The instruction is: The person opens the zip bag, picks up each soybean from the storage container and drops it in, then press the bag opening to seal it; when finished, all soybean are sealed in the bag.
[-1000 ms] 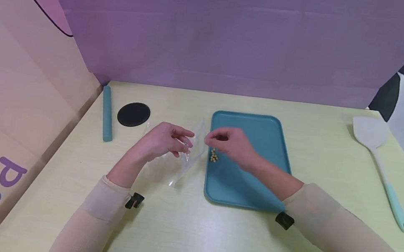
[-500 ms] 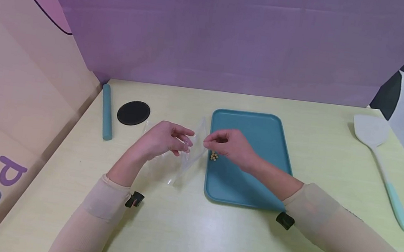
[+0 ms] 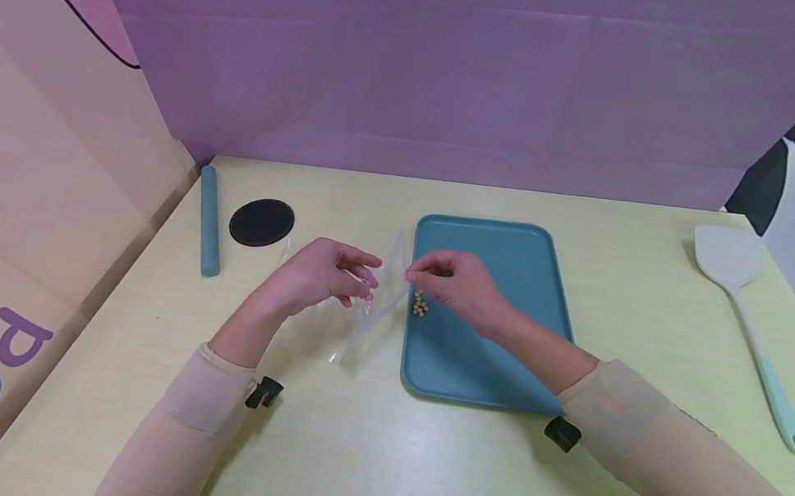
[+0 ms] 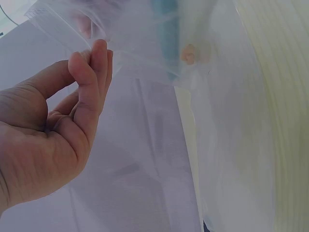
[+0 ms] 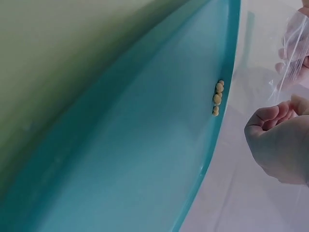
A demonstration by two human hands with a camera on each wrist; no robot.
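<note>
A clear plastic bag (image 3: 382, 296) is held up between the two hands, left of the teal tray (image 3: 479, 374). The left hand (image 3: 323, 276) pinches the bag between thumb and fingers; the left wrist view shows the left hand (image 4: 63, 106) with the film at its fingertips. From the other side the right hand (image 3: 463, 289) pinches the bag's edge, its fingertips just above the tray's left rim. In the right wrist view the right hand (image 5: 280, 135) has curled fingers, and the pinch itself is mostly hidden. Several small yellowish beans (image 3: 420, 305) lie along the tray's left edge.
A black round disc (image 3: 262, 222) and a teal rod (image 3: 210, 221) lie at the table's far left. On the right rests a spatula (image 3: 753, 325) with a pale blade and mint handle. A purple backdrop (image 3: 427, 70) stands behind the table (image 3: 340, 473).
Both hands stay nearly where they were around the bag. The right hand's fingertips have shifted very slightly right. The beans stay in place on the tray.
</note>
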